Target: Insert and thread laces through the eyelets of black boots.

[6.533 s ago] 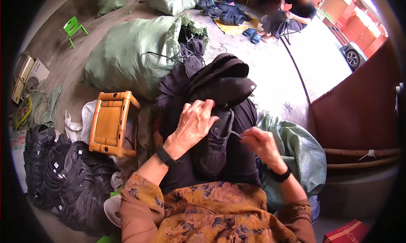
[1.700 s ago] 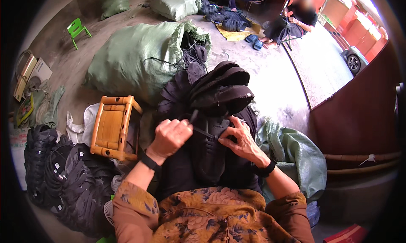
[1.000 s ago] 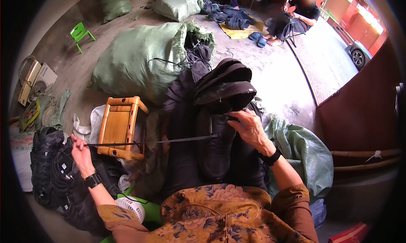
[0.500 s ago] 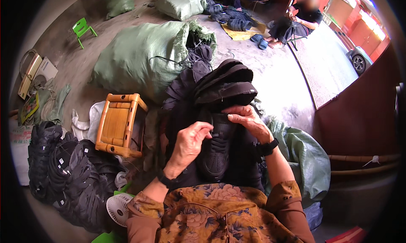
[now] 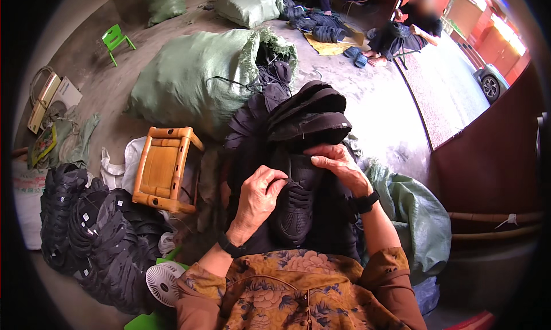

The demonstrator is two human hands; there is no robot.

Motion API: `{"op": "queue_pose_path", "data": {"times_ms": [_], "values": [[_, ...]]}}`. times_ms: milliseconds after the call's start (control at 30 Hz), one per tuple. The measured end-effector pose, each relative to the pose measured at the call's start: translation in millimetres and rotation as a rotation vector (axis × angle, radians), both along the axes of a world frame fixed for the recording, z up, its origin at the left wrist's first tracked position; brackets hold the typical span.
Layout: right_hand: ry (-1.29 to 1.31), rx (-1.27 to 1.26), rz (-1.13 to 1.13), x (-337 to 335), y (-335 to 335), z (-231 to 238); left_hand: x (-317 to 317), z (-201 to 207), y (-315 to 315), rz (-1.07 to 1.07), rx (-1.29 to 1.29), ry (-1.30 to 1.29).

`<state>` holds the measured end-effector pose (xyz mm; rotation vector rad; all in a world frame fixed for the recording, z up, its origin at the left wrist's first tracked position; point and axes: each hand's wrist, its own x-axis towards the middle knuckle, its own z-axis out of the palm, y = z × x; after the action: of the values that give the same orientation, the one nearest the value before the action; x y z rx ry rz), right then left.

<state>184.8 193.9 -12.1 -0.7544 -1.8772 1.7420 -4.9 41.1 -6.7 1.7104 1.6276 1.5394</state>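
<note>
A black lace-up shoe upper (image 5: 295, 212) lies on my lap with its toe toward me. Thumb and forefinger of my left hand (image 5: 261, 198) are pinched together beside the top eyelets, on what looks like the end of the black shoelace (image 5: 298, 193). My right hand (image 5: 338, 164) grips the collar of the upper near the tongue, thumb on the near side and fingers curled behind. Just beyond it, several more black uppers (image 5: 313, 114) are stacked on my knees. The far part of the held upper is hidden under the stack and my fingers.
A pale green sack (image 5: 189, 80) spills black uppers toward me. Left of my lap stands a bamboo stool (image 5: 163, 169), with piled black uppers (image 5: 106, 238) and a small white fan (image 5: 165, 281) nearby. Green sheeting (image 5: 413, 215) lies at right. A person (image 5: 410, 31) sits at far right.
My left fingertips have closed together and come right up to the eyelets. The right hand keeps its hold. The view has shifted slightly.
</note>
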Motion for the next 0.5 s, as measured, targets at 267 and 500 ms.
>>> {"op": "queue_pose_path", "data": {"times_ms": [267, 500], "values": [[-0.004, 0.004, -0.024, -0.4, -0.5, -2.3, 13.9, -0.7, 4.4, 0.117, 0.093, 0.322], [0.019, 0.002, -0.013, 0.0, -0.5, -2.8, 14.4, -3.1, 4.3, 0.090, 0.065, 0.658]]}}
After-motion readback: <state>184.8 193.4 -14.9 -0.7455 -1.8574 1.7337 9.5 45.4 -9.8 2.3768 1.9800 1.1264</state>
